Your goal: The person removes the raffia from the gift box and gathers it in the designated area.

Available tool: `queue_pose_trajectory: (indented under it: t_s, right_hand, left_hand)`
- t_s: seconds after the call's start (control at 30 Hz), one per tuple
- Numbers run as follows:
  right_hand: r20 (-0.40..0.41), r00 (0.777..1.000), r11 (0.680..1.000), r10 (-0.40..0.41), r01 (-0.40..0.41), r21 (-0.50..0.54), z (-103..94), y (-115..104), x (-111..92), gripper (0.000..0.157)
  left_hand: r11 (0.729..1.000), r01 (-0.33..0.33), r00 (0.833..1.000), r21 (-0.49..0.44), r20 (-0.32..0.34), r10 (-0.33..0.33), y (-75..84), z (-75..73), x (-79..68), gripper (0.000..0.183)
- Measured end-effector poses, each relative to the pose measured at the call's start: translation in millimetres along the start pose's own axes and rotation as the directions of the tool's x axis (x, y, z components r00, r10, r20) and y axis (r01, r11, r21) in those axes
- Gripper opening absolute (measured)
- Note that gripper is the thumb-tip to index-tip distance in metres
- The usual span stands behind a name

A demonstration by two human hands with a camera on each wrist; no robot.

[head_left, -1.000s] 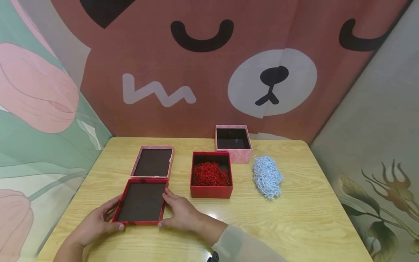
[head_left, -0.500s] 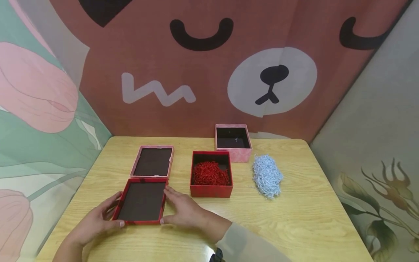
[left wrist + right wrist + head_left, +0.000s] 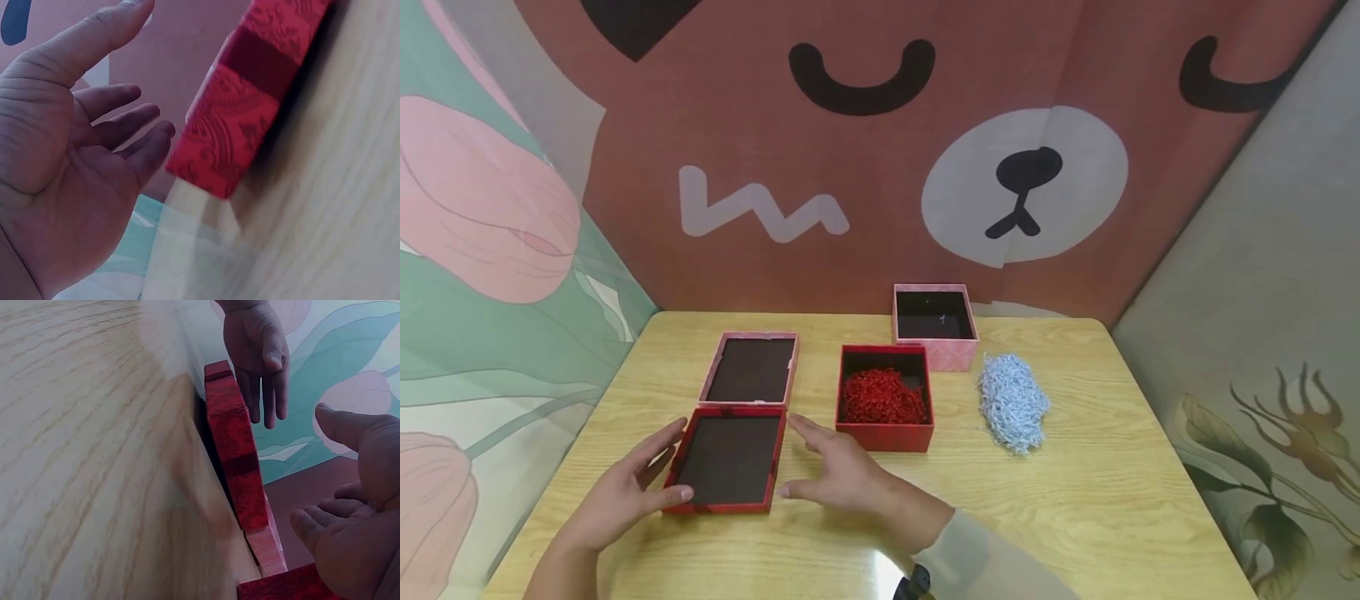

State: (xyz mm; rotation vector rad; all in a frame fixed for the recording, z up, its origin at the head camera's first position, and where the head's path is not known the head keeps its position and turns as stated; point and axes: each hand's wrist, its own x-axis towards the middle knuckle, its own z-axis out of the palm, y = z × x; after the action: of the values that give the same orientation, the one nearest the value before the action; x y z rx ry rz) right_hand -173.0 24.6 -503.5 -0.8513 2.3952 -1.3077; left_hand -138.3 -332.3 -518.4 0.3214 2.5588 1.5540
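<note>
A shallow red box lid point(image 3: 730, 460) with a dark inside lies hollow side up on the table's left part. My left hand point(image 3: 625, 492) is at its left side, thumb over the near left corner, fingers loosely spread. In the left wrist view the palm of this left hand point(image 3: 81, 144) faces the patterned red side of the lid point(image 3: 244, 100). My right hand point(image 3: 842, 471) is just off the lid's right side, thumb and fingers apart, holding nothing. The right wrist view has the right hand point(image 3: 356, 506) at the right, with the lid point(image 3: 231, 444) standing between both hands.
Behind the red lid lies a pink lid point(image 3: 751, 371), their edges meeting. A red box point(image 3: 883, 438) holds red shredded paper point(image 3: 883, 398). A pink box point(image 3: 951, 357) stands behind it. Light blue shredded paper point(image 3: 1012, 404) lies on the wooden table point(image 3: 1075, 517) to the right.
Both hands have come away from the red lid: the right hand has moved off to the right, and the left fingers have loosened from its side. The boxes and paper look unmoved.
</note>
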Motion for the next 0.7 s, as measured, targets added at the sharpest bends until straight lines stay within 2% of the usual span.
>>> queue_pose_trajectory:
  t_s: [0.17, 0.33, 0.5, 0.57, 0.7]
  right_hand:
    - [-0.028, 1.0, 0.999, -0.007, 0.008, 0.05, -8.9, -3, -7, 0.093]
    - [-0.054, 0.999, 0.987, -0.007, 0.016, 0.16, -19.7, -5, -14, 0.086]
    - [-0.096, 0.995, 0.969, 0.01, 0.014, 0.245, -33.8, -8, -21, 0.068]
    - [-0.12, 0.993, 0.97, 0.022, 0.008, 0.242, -40.5, -9, -24, 0.059]
    - [-0.174, 0.984, 0.982, -0.03, 0.062, 0.178, -55.7, -8, -27, 0.048]
  left_hand:
    - [0.997, -0.065, 0.998, -0.047, 0.001, 0.065, 10.6, 5.3, 5.3, 0.093]
    - [0.985, -0.136, 0.99, -0.102, 0.026, 0.139, 20.1, 17.3, 14.7, 0.088]
    - [0.987, -0.123, 0.991, -0.1, 0.048, 0.128, 28.3, 31.4, 26.1, 0.086]
    - [0.991, -0.104, 0.993, -0.083, 0.046, 0.108, 32.0, 36.1, 29.9, 0.086]
    - [0.994, -0.1, 0.994, -0.052, 0.038, 0.102, 38.9, 45.5, 38.1, 0.084]
